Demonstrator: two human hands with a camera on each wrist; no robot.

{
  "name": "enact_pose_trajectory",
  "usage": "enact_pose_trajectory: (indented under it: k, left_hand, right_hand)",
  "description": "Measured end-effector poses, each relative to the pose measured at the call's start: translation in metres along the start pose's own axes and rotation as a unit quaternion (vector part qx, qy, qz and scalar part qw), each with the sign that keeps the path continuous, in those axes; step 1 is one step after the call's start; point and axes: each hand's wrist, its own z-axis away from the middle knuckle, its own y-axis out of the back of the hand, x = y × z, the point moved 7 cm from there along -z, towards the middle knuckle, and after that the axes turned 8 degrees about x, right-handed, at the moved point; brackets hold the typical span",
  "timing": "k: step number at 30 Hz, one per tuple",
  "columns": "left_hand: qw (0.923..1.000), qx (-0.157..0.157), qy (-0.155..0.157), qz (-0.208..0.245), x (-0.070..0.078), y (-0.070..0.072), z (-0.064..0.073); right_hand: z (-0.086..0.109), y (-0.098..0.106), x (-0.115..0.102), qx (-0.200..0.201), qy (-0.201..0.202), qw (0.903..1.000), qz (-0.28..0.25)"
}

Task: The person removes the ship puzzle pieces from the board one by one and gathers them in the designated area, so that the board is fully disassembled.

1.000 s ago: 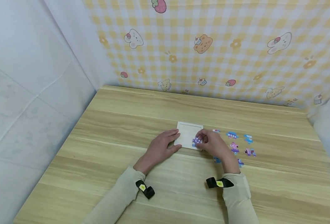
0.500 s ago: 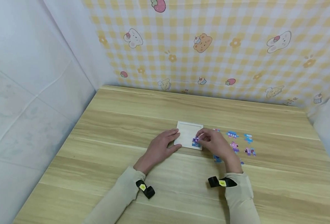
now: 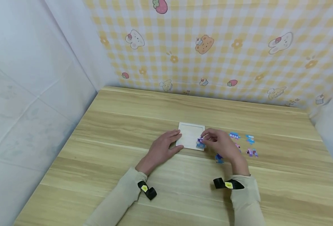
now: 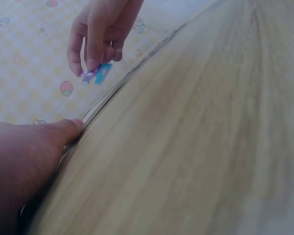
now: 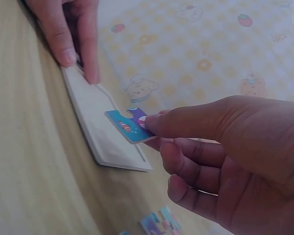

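A white puzzle tray (image 3: pixel 187 134) with a raised rim lies flat on the table. My left hand (image 3: pixel 163 150) rests at its left edge, fingers and thumb stretched along the rim. Between thumb and fingers, my right hand (image 3: pixel 218 142) pinches a blue and purple jigsaw piece (image 5: pixel 125 126) above the tray's near right corner. A small striped fish shows on its blue part in the right wrist view. The piece is tilted and apart from the tray there. In the left wrist view the piece (image 4: pixel 102 73) hangs below the right fingertips.
Several loose jigsaw pieces lie right of the tray, among them a blue one (image 3: pixel 234 135), a pink one (image 3: pixel 252 153) and a blue-purple one (image 3: pixel 219 158). My right hand partly covers others. A checked cloth (image 3: pixel 166 56) hangs behind the wooden table (image 3: pixel 121 119).
My right hand has shifted a little to the right with the jigsaw piece, which has turned between its fingers. My left hand stays at the tray's edge.
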Motion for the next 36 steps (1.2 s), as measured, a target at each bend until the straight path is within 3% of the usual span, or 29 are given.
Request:
enact_pose_trajectory:
  k: [7,22,30,36]
  left_hand:
    - [1.0,-0.006,-0.003,0.002,-0.002,-0.006,0.002]
    - [0.9999,0.005,0.003,0.009,-0.008,0.0,0.004]
    - [0.9999,0.006,0.0,0.012,-0.006,0.001,0.002]
    - [0.9999,0.004,0.0,0.015,-0.005,0.002,0.0]
  right_hand:
    - [0.02,0.025,0.009,0.028,-0.003,0.9996,0.003]
    - [0.068,0.09,0.049,0.067,-0.019,0.9974,0.017]
    - [0.088,0.111,0.07,0.082,-0.018,0.9965,0.004]
    - [0.102,0.119,0.082,0.075,-0.066,0.9947,0.027]
